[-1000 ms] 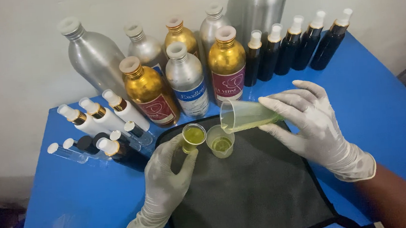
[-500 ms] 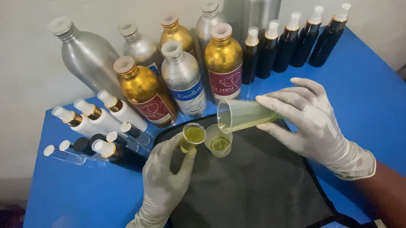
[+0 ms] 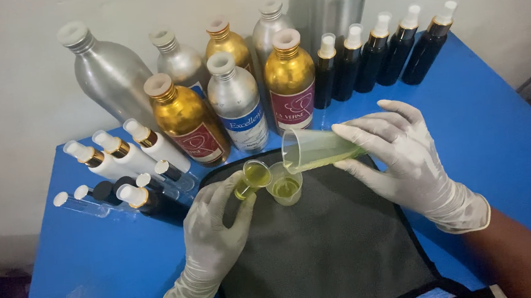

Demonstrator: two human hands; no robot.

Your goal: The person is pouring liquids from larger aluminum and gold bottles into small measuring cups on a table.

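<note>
Both my hands wear white gloves. My right hand (image 3: 410,154) grips a clear plastic beaker (image 3: 314,150), tipped on its side with its mouth to the left and yellow-green liquid pooled along its lower wall. Its lip hangs just over a small clear cup (image 3: 286,188) that stands on the dark mat (image 3: 335,256) with yellow liquid in the bottom. My left hand (image 3: 212,233) holds a small cup of yellow liquid (image 3: 254,176), tilted, touching the left side of the standing cup.
Gold and silver metal bottles (image 3: 237,101) stand in a cluster at the back of the blue table (image 3: 494,127). Dark spray bottles (image 3: 389,47) line the back right. White and dark small bottles and vials (image 3: 124,171) lie at the left.
The beaker in my right hand has tipped slightly further toward the standing cup. My left hand and its small cup have hardly moved.
</note>
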